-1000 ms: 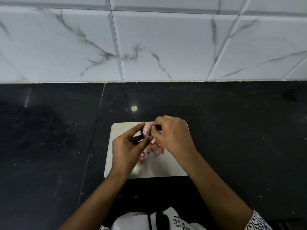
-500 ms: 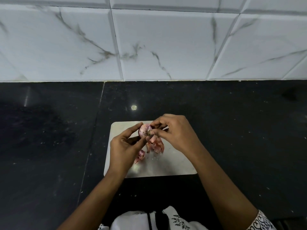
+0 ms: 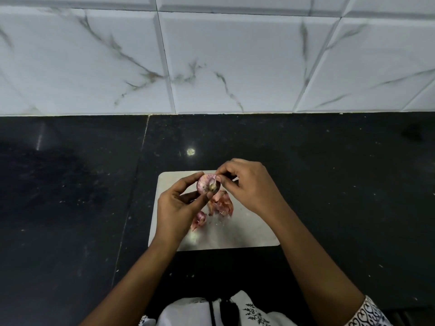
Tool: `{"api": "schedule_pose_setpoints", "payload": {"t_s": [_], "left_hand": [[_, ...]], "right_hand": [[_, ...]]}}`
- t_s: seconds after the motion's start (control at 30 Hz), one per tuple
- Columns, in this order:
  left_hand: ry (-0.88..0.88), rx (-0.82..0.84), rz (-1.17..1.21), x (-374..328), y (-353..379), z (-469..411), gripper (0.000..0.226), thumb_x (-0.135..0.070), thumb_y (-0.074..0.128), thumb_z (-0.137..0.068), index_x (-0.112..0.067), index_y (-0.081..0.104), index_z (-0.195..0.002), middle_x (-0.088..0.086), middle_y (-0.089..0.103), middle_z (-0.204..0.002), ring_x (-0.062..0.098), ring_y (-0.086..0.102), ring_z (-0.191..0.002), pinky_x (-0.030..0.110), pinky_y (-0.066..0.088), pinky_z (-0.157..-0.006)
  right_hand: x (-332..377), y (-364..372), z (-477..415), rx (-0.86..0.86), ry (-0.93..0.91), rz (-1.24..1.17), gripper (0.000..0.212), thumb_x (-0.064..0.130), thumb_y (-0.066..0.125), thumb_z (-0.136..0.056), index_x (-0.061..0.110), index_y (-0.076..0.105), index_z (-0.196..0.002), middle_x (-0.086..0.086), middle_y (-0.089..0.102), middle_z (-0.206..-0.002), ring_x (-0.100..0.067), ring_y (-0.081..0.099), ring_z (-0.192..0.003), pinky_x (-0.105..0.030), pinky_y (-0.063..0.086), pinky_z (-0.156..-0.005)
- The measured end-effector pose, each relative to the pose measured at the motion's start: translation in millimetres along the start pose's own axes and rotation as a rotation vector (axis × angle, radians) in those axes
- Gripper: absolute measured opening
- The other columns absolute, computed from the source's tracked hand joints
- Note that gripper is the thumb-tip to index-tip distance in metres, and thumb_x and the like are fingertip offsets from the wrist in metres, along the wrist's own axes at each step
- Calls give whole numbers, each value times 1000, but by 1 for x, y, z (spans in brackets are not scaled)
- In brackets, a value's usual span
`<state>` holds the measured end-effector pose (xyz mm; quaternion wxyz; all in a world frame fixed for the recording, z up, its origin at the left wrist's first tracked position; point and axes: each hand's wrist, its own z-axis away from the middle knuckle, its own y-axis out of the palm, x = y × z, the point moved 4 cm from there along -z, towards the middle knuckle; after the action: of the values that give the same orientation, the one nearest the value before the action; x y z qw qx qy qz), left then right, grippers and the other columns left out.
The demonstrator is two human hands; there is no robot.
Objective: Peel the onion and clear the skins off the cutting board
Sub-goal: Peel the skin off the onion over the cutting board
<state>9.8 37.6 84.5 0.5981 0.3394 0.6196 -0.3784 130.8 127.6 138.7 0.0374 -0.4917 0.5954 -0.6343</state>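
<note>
**Onion held over the board's far edge**

We saw the tiled wall close off the far side of the black counter, which ran wide on both sides of the cutting board. The left hand gripped the onion between thumb and fingers. The right hand pinched its upper edge. Loose skins lay mid-board, inside its edges.

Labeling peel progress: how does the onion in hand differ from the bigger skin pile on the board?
The onion is round and whole, the skin pile crumpled loose flakes. The onion is held above the cutting board by the left hand, with the right hand pinching at its edge; the skin pile lies on the cutting board. Both are pinkish.
</note>
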Motion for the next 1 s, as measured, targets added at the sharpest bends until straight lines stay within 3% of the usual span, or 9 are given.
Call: {"api": "schedule_pose_setpoints", "payload": {"t_s": [0.23, 0.4, 0.77, 0.83, 1.0], "left_hand": [[-17, 17, 88, 3, 1, -2, 38, 1, 74, -75, -15, 67, -109, -4, 72, -106, 16, 72, -90, 26, 57, -76], [-33, 35, 158, 6, 2, -1, 38, 6, 70, -75, -14, 67, -107, -2, 71, -107, 19, 71, -94, 27, 57, -78], [-7, 50, 211, 2, 3, -1, 37, 10, 67, -76, -14, 67, -104, -8, 72, -102, 15, 71, -92, 21, 56, -73], [1, 50, 215, 2, 3, -1, 38, 11, 66, -76, -12, 66, -105, -7, 72, -102, 15, 71, -91, 21, 56, -73], [12, 61, 211, 1, 1, -2, 41, 11, 66, -76, -17, 66, -106, 0, 72, -105, 21, 70, -96, 26, 56, -78]], "right_hand": [[-7, 3, 0, 44, 135, -180, 4, 16, 62, -88, 19, 65, -89, 11, 61, -85, 0, 56, -80, -9, 41, -67], [-12, 7, 0, 125, 198, -286, 8, 17, 56, -91, 23, 61, -88, 17, 58, -82, -4, 58, -83, -22, 52, -75], [-11, 4, 5, 66, 135, -303, 8, 17, 57, -90, 23, 61, -88, 15, 59, -84, -6, 59, -85, -30, 55, -78], [-11, 4, 6, 30, 103, -312, 5, 17, 62, -87, 21, 64, -89, 14, 60, -85, -5, 60, -84, -26, 54, -77], [-6, 0, 9, -28, -26, -230, 23, 21, 75, -75, 16, 71, -97, 6, 66, -90, -4, 62, -83, -15, 53, -73]]}}
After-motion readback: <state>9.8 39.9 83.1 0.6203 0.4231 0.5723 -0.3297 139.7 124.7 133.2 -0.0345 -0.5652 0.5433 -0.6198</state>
